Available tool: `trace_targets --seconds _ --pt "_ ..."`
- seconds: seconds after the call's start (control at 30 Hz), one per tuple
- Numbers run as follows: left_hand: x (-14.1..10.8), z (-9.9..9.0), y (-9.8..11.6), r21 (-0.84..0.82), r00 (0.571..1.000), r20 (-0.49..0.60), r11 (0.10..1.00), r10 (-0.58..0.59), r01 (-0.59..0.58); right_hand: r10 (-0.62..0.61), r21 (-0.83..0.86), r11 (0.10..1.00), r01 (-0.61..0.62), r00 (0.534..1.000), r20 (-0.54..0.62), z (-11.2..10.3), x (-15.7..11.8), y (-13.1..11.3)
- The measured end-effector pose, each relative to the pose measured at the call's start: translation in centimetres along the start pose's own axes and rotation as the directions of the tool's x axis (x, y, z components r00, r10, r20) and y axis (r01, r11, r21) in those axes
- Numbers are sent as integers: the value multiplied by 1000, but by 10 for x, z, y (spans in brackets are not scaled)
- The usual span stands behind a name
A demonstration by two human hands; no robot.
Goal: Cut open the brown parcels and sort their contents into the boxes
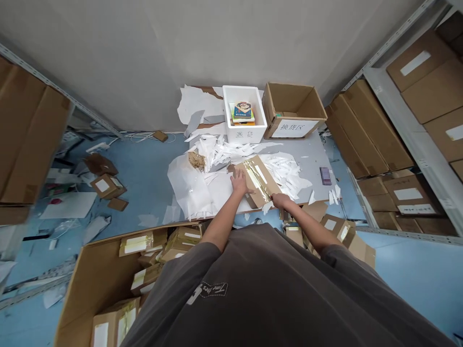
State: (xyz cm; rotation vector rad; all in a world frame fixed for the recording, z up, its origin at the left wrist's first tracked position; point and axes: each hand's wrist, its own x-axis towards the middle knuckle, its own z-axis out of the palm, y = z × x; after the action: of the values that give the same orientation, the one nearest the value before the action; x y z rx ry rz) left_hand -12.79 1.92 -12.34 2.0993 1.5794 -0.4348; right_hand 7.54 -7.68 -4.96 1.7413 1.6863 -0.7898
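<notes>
A brown cardboard box (265, 176) with shiny clear tape and a white label lies at an angle on the worktable (307, 159). My left hand (239, 182) rests on its left side, fingers spread. At the near right end of the tape, my right hand (281, 200) is closed. A small dark tip shows by its fingers, but what they hold is too small to make out. Shredded white paper (284, 171) lies behind and beside the box. To the left is a translucent plastic bag (190, 185) beside crumpled brown paper (196, 160).
Behind stand a white bin (246, 134) holding books (242, 110) and an open carton (294, 91). A large carton (83, 274) of parcels is at my left. Shelves of boxes (376, 130) flank the right; more boxes (336, 226) lie on the floor.
</notes>
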Motion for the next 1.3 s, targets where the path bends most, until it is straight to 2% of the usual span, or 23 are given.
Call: trace_targets --seconds 0.1,0.23,0.3,0.37,0.43,0.5,0.6,0.7,0.8,0.87,0.93,1.0,1.03,1.1,1.17,1.3 --pt "1 -1 1 -9 1000 -2 1000 -14 14 19 -7 1000 -19 1000 2 11 -16 6" --pt "0 -2 1 -31 1000 -11 999 -24 24 22 42 999 -22 1000 1 14 -29 24" --pt "-1 -2 2 -39 999 -11 999 -35 35 55 138 989 -46 996 -66 17 -34 42" --pt "-2 -1 4 -42 999 -9 998 -53 52 138 274 958 -81 971 -196 23 -33 59" --pt "-5 2 9 -46 997 -10 996 -71 70 242 420 901 -104 926 -290 29 -23 68" --pt "-10 6 13 -54 996 -9 995 -90 90 317 542 832 -117 903 -292 35 -5 69" --pt "-22 12 20 -58 989 4 988 -146 146 379 636 761 -131 885 -271 42 25 58" --pt "-38 18 24 -56 969 26 967 -247 249 396 655 748 -109 864 -310 41 46 48" --pt "-53 20 28 -63 939 21 937 -342 343 360 643 763 -67 871 -336 32 58 44" --pt "-59 20 35 -69 965 -20 963 -261 259 348 642 764 -64 879 -326 25 63 43" --pt "-62 20 46 -55 999 -34 998 -24 22 345 643 763 -69 884 -315 19 67 43" --pt "-60 21 60 -25 981 24 981 193 -193 342 641 765 -65 884 -318 16 69 43" --pt "-58 22 67 -7 968 61 970 244 -244 341 639 767 -64 884 -320 15 69 43" --pt "-54 23 80 43 964 89 966 252 -257 336 633 772 -59 883 -327 16 70 42" --pt "-50 22 88 90 972 59 968 229 -233 328 630 775 -51 885 -331 17 71 42" --pt "-47 20 86 119 970 -17 964 243 -239 261 646 763 27 901 -346 19 71 52"
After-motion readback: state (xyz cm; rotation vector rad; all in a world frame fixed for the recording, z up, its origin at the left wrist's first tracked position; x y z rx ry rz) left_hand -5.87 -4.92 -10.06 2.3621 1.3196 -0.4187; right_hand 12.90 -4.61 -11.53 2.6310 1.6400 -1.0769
